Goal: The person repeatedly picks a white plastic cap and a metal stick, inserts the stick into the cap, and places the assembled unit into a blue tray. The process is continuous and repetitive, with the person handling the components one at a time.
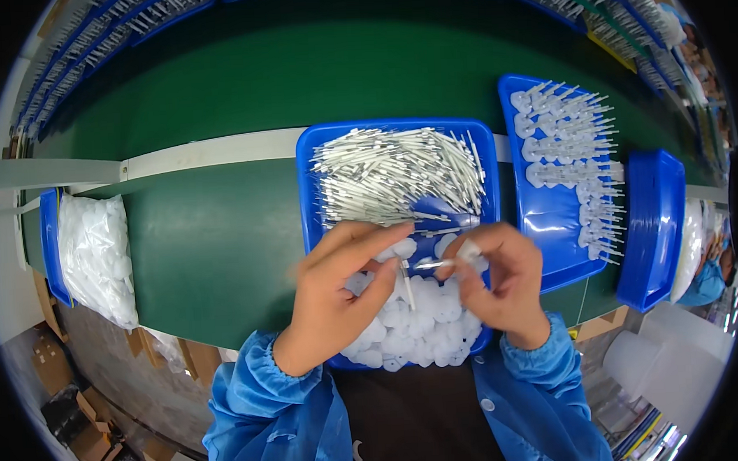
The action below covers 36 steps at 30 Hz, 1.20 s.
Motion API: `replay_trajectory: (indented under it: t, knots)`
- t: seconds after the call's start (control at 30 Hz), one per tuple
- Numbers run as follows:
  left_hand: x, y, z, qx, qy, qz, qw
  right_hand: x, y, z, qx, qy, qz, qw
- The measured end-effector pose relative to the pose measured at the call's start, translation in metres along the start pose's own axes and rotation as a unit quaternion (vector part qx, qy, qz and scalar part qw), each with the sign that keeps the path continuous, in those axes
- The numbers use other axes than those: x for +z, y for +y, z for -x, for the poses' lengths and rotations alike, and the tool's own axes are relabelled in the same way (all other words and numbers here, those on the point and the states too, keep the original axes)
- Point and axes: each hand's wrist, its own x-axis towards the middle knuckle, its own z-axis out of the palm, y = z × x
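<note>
I judge the rod (408, 286) light, stiff and probably slippery, best held near one end; my left hand (336, 288) pinches its top, so it points to six o'clock from the grip, while my right hand (503, 276), at three o'clock, pinches a white piece (469, 252) (too blurred to identify).

Green worktop (213, 254) leaves passage leftward; a blue tray (550, 231) obstructs the right.
</note>
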Motion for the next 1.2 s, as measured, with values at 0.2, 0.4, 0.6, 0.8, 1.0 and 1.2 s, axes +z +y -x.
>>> replay_trajectory:
  t: [0.2, 0.4, 0.6, 0.8, 1.0, 1.2]
  knots:
    - [0.013, 0.009, -0.001, -0.045, -0.007, 0.055, 0.997, 0.002, -0.006, 0.007, -0.114, -0.012, 0.189, 0.975]
    - [0.020, 0.006, 0.001, -0.062, 0.043, 0.130, 0.989, -0.005, -0.007, 0.014, -0.081, 0.008, 0.210, 0.974]
    - [0.017, 0.006, 0.001, -0.009, 0.040, 0.031, 0.999, -0.007, -0.005, 0.018, -0.043, -0.005, 0.181, 0.983]
    - [0.015, 0.007, 0.001, 0.021, 0.021, -0.021, 0.999, 0.001, -0.011, 0.015, -0.002, -0.017, 0.143, 0.990]
    - [0.014, 0.008, 0.000, 0.025, 0.017, -0.067, 0.997, -0.001, -0.007, 0.006, -0.017, -0.035, 0.193, 0.981]
    - [0.011, 0.006, -0.002, 0.072, -0.016, -0.102, 0.992, 0.002, -0.009, 0.007, 0.113, -0.069, 0.066, 0.989]
